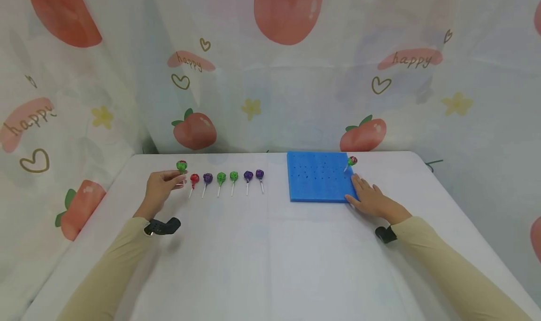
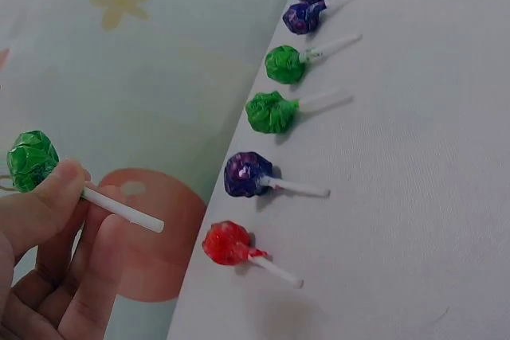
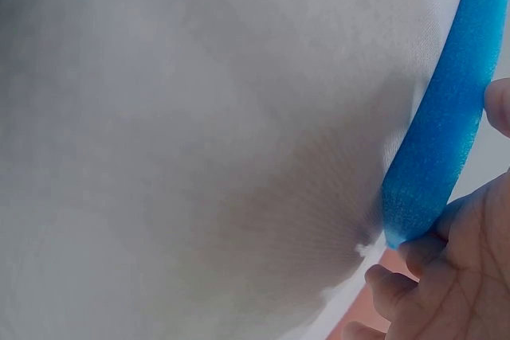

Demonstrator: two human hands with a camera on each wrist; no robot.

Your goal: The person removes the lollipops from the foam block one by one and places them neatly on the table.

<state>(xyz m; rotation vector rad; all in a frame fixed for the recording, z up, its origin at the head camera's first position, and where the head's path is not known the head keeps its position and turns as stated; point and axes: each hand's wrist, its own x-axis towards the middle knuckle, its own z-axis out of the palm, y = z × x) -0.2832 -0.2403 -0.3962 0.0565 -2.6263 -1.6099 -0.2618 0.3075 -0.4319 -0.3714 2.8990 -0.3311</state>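
Note:
My left hand [image 1: 159, 188] pinches a green lollipop [image 2: 33, 161] by its white stick between thumb and fingers, above the table's left side. Just right of it lies a row of lollipops: a red one [image 1: 194, 178], a purple one [image 1: 207, 178], two green ones [image 1: 221, 177] and two more purple ones [image 1: 248, 175]. A blue foam board [image 1: 317, 189] dotted with small holes lies to the right. One red-and-green lollipop [image 1: 352, 160] stands tilted at its far right corner. My right hand [image 1: 372, 199] rests against the board's right edge, thumb at the near corner, fingers extended.
A white table [image 1: 262, 255] carries everything. Behind and to the left hangs a printed curtain [image 1: 287, 90] with fruit and hearts. A dark band [image 1: 162, 226] circles the left wrist, another [image 1: 385, 234] the right.

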